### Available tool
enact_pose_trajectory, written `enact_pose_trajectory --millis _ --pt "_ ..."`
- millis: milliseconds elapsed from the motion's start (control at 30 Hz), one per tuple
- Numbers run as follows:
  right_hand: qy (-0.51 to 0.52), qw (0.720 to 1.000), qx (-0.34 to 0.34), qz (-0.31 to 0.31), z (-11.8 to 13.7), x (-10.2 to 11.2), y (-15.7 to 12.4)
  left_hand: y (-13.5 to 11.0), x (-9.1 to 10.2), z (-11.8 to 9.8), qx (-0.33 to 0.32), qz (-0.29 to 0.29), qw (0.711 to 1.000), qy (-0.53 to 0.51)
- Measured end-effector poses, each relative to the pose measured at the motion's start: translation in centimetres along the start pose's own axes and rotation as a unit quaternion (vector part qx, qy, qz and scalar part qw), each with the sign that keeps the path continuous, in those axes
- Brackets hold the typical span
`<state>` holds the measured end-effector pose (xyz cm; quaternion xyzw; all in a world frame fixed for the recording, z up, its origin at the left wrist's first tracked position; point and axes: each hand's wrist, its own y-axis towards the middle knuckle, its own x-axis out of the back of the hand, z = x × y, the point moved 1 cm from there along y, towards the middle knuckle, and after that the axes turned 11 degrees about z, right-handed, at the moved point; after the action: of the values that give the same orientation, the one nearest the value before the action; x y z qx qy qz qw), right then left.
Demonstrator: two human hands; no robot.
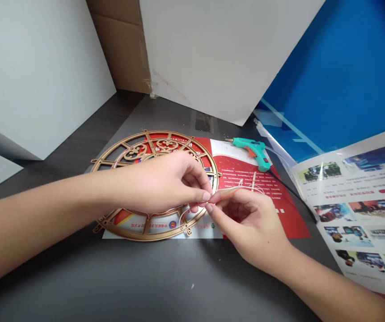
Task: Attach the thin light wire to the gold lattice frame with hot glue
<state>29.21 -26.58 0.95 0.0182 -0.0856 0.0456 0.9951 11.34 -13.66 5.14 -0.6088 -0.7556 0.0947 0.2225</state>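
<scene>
Left hand (pixel 158 181) closed in a fingertip pinch on a thin red thread (pixel 226 195), held above the right edge of a round gold openwork frame (pixel 145 237), which lies flat on a red-and-white printed paper sheet (pixel 289 223) on a dark tabletop (pixel 112 277). Right hand (pixel 249 223) also pinched shut on the thread, its fingertips touching the left's. Farther right, a teal hot glue gun (pixel 249 150) lies at the sheet's top edge, its black power cord (pixel 294 199) running alongside a glossy photo brochure (pixel 353 210).

One head-worn camera looks forward and down — close above the left hand (pixel 158 183) and right hand (pixel 249 223).
</scene>
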Motion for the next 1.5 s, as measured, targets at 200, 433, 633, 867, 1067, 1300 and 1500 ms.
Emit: enact_pose_trajectory --millis 200,433,633,867,1067,1300,1500 --pt "-0.097 0.993 0.064 -0.018 -0.1 -0.2 -0.1 -0.4 -0.6 -0.4 0.021 -0.031 0.999 -0.025" --pt "-0.130 0.987 0.093 -0.008 -0.3 -0.5 0.0 -0.4 -0.9 -0.1 0.005 -0.039 0.999 0.022" --pt "-0.132 0.986 0.104 -0.003 -0.1 -0.3 0.0 0.0 -0.4 0.1 0.003 -0.008 1.000 0.006" --pt "-0.133 0.985 0.114 0.003 0.0 -0.2 0.0 -0.1 0.3 0.6 0.009 0.026 1.000 0.006" --pt "-0.149 0.978 0.144 0.000 0.2 -0.1 0.0 0.2 0.3 0.7 0.003 0.015 0.999 -0.029" --pt "-0.126 0.986 0.092 -0.050 0.4 0.4 0.2 -0.6 0.9 -1.0 0.002 -0.078 0.995 0.054" --pt "-0.123 0.987 0.085 -0.056 0.5 0.4 0.1 -1.0 1.2 -1.0 0.039 0.006 0.996 0.075"
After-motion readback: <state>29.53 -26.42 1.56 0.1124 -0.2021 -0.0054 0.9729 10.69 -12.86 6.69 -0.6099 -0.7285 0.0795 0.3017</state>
